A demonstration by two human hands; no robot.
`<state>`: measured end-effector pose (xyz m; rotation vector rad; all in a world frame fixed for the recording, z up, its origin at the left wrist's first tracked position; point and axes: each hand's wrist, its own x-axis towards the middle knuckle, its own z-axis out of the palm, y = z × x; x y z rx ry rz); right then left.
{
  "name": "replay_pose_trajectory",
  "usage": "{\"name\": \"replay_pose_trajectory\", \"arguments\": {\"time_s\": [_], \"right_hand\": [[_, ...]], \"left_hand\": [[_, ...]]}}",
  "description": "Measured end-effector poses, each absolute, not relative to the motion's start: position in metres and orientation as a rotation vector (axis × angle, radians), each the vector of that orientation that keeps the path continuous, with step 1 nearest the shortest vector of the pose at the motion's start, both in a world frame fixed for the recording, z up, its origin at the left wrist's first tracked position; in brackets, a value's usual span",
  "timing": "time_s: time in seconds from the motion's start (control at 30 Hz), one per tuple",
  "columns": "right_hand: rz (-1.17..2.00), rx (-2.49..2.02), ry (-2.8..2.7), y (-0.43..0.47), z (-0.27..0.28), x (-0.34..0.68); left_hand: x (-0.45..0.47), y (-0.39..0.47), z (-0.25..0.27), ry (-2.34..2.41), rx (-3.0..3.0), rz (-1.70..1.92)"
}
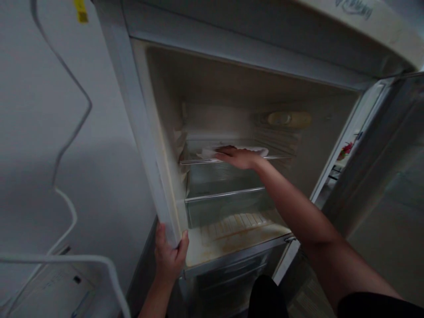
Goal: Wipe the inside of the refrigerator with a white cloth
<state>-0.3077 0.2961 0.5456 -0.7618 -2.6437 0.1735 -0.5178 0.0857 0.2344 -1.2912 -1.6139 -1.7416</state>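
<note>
On the upper glass shelf (198,160) of the open fridge (232,79), toward its front edge, a white cloth (261,151) lies flat under the right hand (239,157). Hand is spread, palm down, fingers nearly straight, pressing the cloth rather than gripping it. Left hand (169,256) is closed around the bottom corner of the fridge's left wall (145,145), thumb in front, fingers behind.

Progress, judged: wiping is under way at the top shelf. Second glass shelf (225,194) looks clear but dim light prevents a verdict. Floor panel (232,238) below carries brownish streaks and stains along its front edge, so it appears unwiped.

Materials: shelves are transparent, thin, with pale trim at the front edge; liner is smooth off-white plastic, yellowed; back wall ribbed; cloth soft, folded. A rounded cream lamp cover (289,118) sits at the upper right of the cavity.
</note>
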Motion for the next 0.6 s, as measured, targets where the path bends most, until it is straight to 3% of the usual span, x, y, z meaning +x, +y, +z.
{"name": "replay_pose_trajectory", "arguments": {"time_s": [0.37, 0.6], "right_hand": [[0.477, -0.641, -2.722, 0.363, 0.573, -0.321], [0.173, -0.951, -2.715, 0.380, 0.563, -0.331]], "left_hand": [[-0.513, 0.079, 0.256, -1.656, -1.302, -1.817], [-0.507, 0.079, 0.263, -1.663, -1.302, -1.848]]}}
